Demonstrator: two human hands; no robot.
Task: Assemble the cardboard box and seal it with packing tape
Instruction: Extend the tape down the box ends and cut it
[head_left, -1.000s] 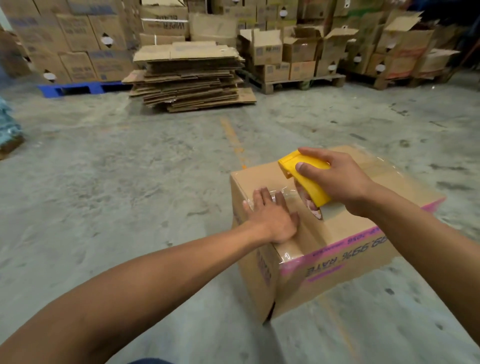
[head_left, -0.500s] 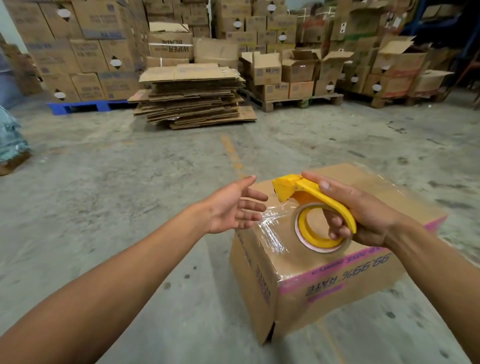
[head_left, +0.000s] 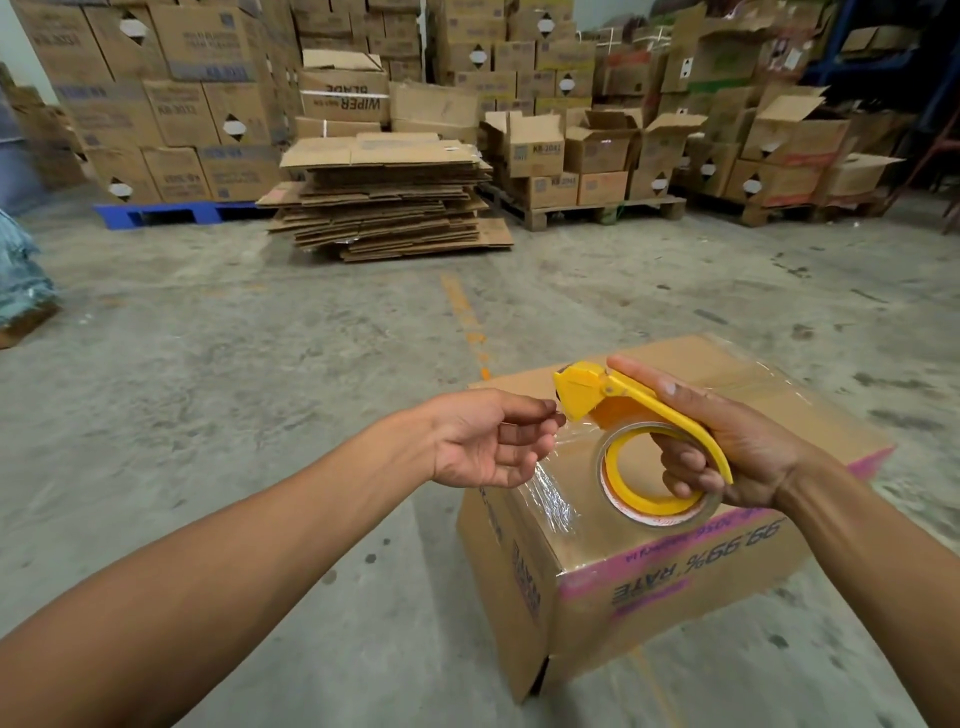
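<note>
Right hand (head_left: 727, 447) grips the yellow plastic tape dispenser (head_left: 623, 410), fingers curled through its clear tape roll (head_left: 655, 475), held above the closed brown cardboard box with a pink printed band (head_left: 675, 566), which sits on the concrete floor (head_left: 208, 389) just below both hands. Left hand (head_left: 488, 441) hovers beside the dispenser's cutter, fingertips drawn together; whether they pinch the tape's free end cannot be told. Judgement: pull out a flat, untwisted length, lay it along the seam, press from the middle outward. Beyond the hands, well apart: a stack of flattened cardboard sheets (head_left: 384, 202) and pallets of cartons (head_left: 582, 161). Nothing obstructs the box.
</note>
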